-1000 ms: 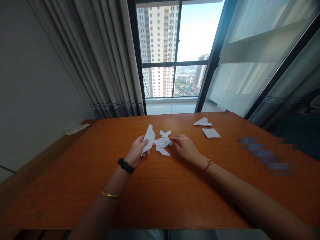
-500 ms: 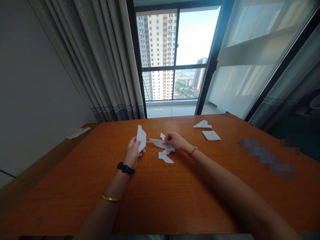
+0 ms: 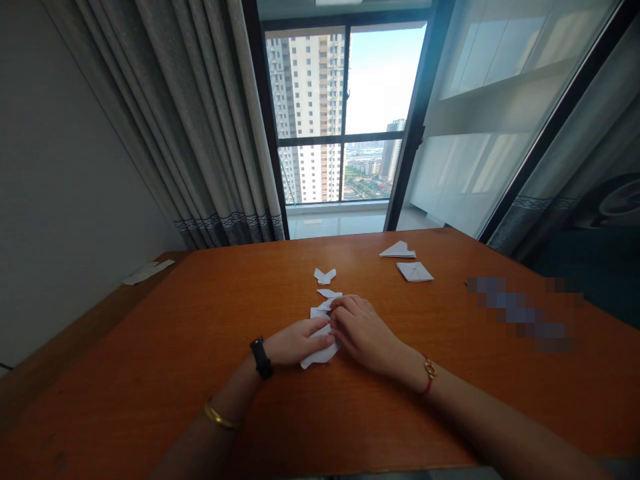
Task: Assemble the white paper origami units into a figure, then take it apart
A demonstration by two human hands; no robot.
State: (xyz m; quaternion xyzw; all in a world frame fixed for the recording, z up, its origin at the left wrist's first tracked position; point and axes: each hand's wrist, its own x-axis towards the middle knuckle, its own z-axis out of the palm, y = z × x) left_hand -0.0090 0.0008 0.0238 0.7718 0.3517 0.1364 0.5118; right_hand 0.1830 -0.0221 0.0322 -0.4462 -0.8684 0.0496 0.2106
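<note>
A folded white paper piece (image 3: 316, 357) is pinched between the thumb and fingers of my left hand (image 3: 295, 341), low over the table. Close against its right edge, my right hand (image 3: 364, 333) has its fingers curled onto the same piece; its fingertips are partly hidden. Just beyond the hands lie more small folded papers, one of them a slim piece (image 3: 329, 293), and another partly covered by my fingers. Farther back sits a V-shaped folded paper (image 3: 325, 276) by itself.
On the brown wooden table (image 3: 240, 293), a pointed folded paper (image 3: 399, 250) and a flat square folded paper (image 3: 415, 271) lie at the back right. A blurred-out patch (image 3: 520, 310) covers something on the right. A pale strip (image 3: 149, 272) rests at the far left edge.
My left hand brought its folded paper right and nearer to me, tilting it down. My right hand left the paper it touched at the back and came to the left hand's piece.
</note>
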